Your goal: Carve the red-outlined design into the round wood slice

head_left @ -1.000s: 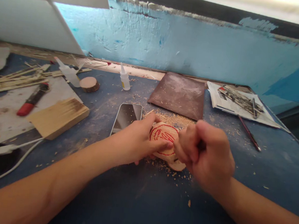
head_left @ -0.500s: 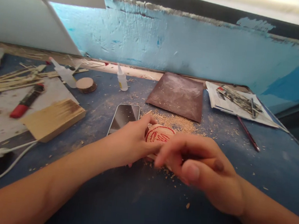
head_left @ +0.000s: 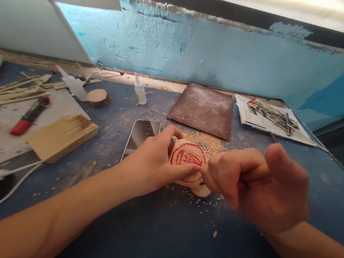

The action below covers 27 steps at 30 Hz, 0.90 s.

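Observation:
A pale round wooden piece (head_left: 190,162) with a red drawn design lies on the blue table (head_left: 157,232), ringed by wood shavings. My left hand (head_left: 154,161) grips its left edge, thumb on the near rim. My right hand (head_left: 260,185) is curled in a fist just right of the piece; a thin wooden handle (head_left: 254,174) shows between its fingers and a dark tip meets the piece's lower right edge.
A phone (head_left: 142,134) lies face up left of the piece. Behind are a brown sheet (head_left: 203,109), two glue bottles (head_left: 139,90), a wood disc (head_left: 98,97), a wooden block (head_left: 61,135), a red marker (head_left: 28,115), sticks, and paper holding tools (head_left: 273,118).
My right hand swept across the front of the piece with fingers loosened, then drew back to the right into a fist. My left hand kept its hold.

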Motion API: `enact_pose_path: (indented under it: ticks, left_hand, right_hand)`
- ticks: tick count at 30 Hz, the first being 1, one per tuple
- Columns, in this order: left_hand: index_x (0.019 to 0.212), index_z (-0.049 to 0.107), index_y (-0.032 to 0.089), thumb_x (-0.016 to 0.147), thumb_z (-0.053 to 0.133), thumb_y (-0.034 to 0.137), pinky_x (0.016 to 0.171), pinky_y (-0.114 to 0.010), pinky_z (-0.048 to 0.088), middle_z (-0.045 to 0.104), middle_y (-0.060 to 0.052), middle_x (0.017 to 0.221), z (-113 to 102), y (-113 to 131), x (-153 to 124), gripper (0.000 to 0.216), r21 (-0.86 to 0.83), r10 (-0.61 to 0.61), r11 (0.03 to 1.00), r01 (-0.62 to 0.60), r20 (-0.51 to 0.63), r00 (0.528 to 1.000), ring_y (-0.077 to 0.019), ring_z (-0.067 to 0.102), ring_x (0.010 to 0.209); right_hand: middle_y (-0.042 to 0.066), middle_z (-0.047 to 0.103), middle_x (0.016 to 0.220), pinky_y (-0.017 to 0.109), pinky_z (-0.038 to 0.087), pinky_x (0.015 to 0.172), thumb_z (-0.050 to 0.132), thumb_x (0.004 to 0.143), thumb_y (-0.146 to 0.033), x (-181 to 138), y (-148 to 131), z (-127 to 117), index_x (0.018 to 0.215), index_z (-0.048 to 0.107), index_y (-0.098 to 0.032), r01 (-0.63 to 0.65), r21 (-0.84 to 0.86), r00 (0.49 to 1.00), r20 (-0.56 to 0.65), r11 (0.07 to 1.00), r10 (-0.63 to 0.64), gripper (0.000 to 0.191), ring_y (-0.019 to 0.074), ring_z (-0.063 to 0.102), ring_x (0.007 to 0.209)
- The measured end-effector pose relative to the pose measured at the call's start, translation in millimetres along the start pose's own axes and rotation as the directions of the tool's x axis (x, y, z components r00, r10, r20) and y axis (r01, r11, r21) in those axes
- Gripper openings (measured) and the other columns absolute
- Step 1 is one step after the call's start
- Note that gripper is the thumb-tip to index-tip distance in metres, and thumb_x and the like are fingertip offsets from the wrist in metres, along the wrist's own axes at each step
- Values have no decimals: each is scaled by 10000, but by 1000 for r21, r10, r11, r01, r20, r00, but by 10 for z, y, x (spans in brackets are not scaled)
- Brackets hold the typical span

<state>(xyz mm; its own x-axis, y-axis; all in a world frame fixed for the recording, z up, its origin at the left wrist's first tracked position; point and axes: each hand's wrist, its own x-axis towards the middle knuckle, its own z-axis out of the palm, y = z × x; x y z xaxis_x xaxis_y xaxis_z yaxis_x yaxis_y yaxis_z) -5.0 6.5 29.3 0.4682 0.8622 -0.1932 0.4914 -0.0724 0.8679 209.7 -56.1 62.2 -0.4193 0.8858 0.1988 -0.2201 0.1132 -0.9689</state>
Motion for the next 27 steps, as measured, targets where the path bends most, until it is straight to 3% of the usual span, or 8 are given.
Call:
enact_pose_path:
  ticks: [5,7,10,14,18,23,27]
  left_hand:
    - [1218,537,283,803,928,567,725,-389,647,838,-32,986,18,-4,-11,637,11,-22,1000,22,-4,1000,-313,842,896]
    - [1221,550,284,779,944,560,733,-387,650,839,-35,995,29,-34,-1,653,-7,-5,1000,5,-7,1000,-317,842,910]
    - [1240,578,295,811,912,519,695,-350,621,834,-11,984,52,-91,18,588,-44,59,997,-60,-31,998,-283,828,870]
    - [1225,641,274,823,885,430,628,-303,565,810,8,883,72,-96,27,495,-58,66,996,-68,-38,997,-254,786,813]
    - [1200,716,248,806,878,381,729,-344,647,837,-40,997,76,-56,30,446,-72,83,994,-84,-25,996,-293,808,948]
    - [1294,727,250,852,876,427,862,-419,704,855,-72,1146,70,-82,41,499,-86,78,993,-79,-13,997,-329,831,1065]
    - [1421,661,255,869,900,439,925,-439,720,854,-78,1202,-2,-83,37,629,-206,50,978,-22,130,990,-330,848,1106]
  right_hand:
    - [8,515,534,354,433,602,452,1182,-687,-76,139,123,570,583,-199,82,-134,995,-43,988,-89,793,151,507,539]
    - [-5,516,564,332,403,583,459,1215,-577,-85,196,197,609,548,-202,156,-219,987,-1,963,-160,718,135,494,535]
    - [-23,469,573,317,337,564,486,1230,-378,-1,246,296,617,495,-202,164,-279,984,-21,946,-176,638,115,426,528]
    - [-32,449,512,299,355,536,584,1195,-444,231,266,321,553,503,-209,50,-90,986,-156,995,-64,689,102,393,490]
    - [-60,352,436,280,272,410,650,1127,-574,379,322,208,534,470,-239,-47,221,981,-175,974,87,704,97,309,394]
    - [-93,276,452,247,209,366,649,1103,-639,357,387,1,565,478,-240,-86,306,988,-97,948,121,691,81,206,357]
    - [-70,367,463,243,277,411,640,1124,-574,272,423,-79,569,523,-217,-43,263,992,-104,964,73,670,82,297,388]
